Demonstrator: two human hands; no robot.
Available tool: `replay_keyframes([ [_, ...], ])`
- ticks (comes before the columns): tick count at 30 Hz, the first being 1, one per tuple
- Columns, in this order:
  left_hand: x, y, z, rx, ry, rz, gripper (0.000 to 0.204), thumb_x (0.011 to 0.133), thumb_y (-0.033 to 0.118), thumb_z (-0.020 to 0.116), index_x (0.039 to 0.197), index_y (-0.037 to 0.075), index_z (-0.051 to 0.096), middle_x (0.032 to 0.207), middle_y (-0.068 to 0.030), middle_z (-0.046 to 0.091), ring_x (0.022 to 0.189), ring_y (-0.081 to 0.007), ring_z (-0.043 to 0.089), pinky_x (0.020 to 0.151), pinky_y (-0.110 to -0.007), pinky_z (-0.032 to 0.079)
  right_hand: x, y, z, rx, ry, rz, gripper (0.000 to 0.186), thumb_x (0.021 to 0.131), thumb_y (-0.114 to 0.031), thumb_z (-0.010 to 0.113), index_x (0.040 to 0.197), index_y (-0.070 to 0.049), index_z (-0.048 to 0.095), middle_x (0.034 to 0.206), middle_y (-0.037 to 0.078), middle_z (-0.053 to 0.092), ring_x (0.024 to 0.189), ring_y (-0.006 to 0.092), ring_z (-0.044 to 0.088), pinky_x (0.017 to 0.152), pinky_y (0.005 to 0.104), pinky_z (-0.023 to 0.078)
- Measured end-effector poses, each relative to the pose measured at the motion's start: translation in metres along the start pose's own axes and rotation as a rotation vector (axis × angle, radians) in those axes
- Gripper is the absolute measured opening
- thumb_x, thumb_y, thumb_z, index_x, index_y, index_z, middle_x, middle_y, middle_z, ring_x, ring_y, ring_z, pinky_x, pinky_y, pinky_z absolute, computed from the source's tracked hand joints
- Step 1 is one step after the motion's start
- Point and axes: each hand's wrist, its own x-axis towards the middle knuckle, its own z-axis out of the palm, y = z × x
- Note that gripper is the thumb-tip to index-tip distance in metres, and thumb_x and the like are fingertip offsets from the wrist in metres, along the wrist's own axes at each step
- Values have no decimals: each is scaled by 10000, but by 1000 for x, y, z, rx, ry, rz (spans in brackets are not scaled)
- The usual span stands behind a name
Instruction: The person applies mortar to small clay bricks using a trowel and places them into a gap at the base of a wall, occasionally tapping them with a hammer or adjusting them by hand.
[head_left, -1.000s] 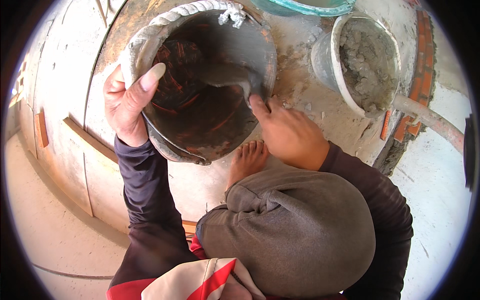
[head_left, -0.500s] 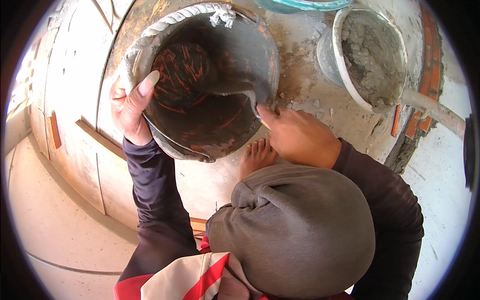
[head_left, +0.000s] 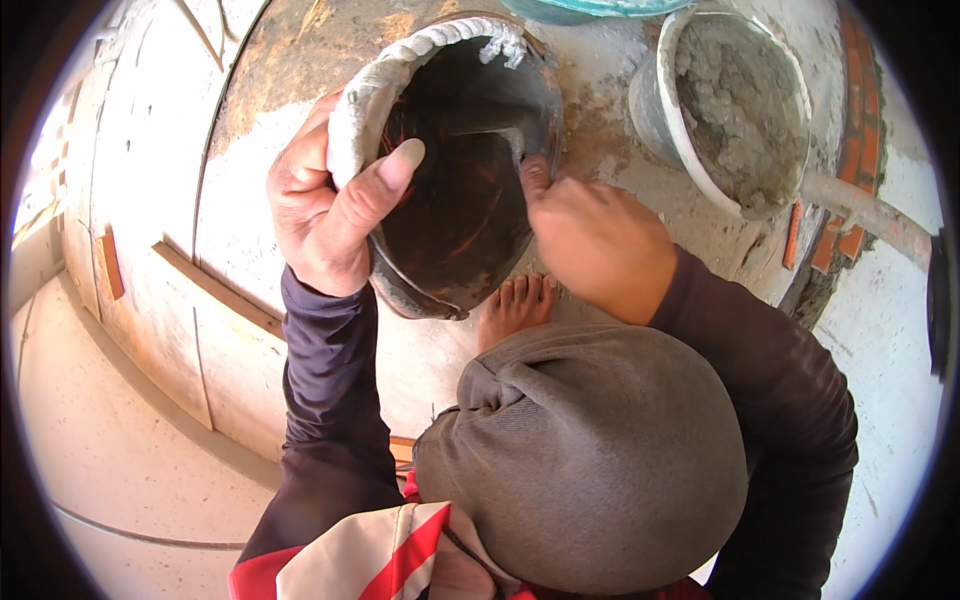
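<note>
My left hand (head_left: 325,215) grips the rim of a dark, stained bucket (head_left: 465,270), its thumb over the inside edge and its fingers round the outside. A thick whitish rope (head_left: 356,110) runs along that rim and ends in a frayed knot at the far side. The bucket is tilted, its mouth facing me. At the bucket's right edge, my right hand (head_left: 600,240) is closed round the handle of a trowel (head_left: 505,135). The trowel's thin metal blade reaches inside the bucket; the handle is mostly hidden by my fingers.
At the right stands a second bucket (head_left: 668,95) filled with grey mortar. Part of a teal tub (head_left: 610,8) shows at the top edge. A bare foot (head_left: 517,300) rests just below the dark bucket. A wooden strip (head_left: 215,290) lies left; bricks (head_left: 860,150) line the right.
My left hand has moved right, tipping the bucket further over, so its mouth looks narrower. My right hand has shifted slightly, with the trowel still inside the bucket.
</note>
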Motion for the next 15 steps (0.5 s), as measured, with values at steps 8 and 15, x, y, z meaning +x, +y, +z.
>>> replay_keyframes([
  [8, -3, 1, 8, 49, -9, -4, 193, 748, 43, 762, 880, -56, 661, 1004, -131, 656, 927, -195, 571, 883, -309, 411, 0, 7, -8, 130, -132, -183, 258, 871, -39, 500, 1054, 126, 575, 876, 271, 661, 778, 394, 684, 652, 418, 570],
  [15, -11, -3, 4, 19, 18, -15, 222, 753, 52, 759, 929, -54, 675, 994, -112, 664, 924, -181, 571, 883, -300, 409, 16, 16, -18, 154, -404, -251, 200, 841, -84, 552, 928, 52, 670, 896, 226, 679, 861, 329, 692, 726, 394, 565],
])
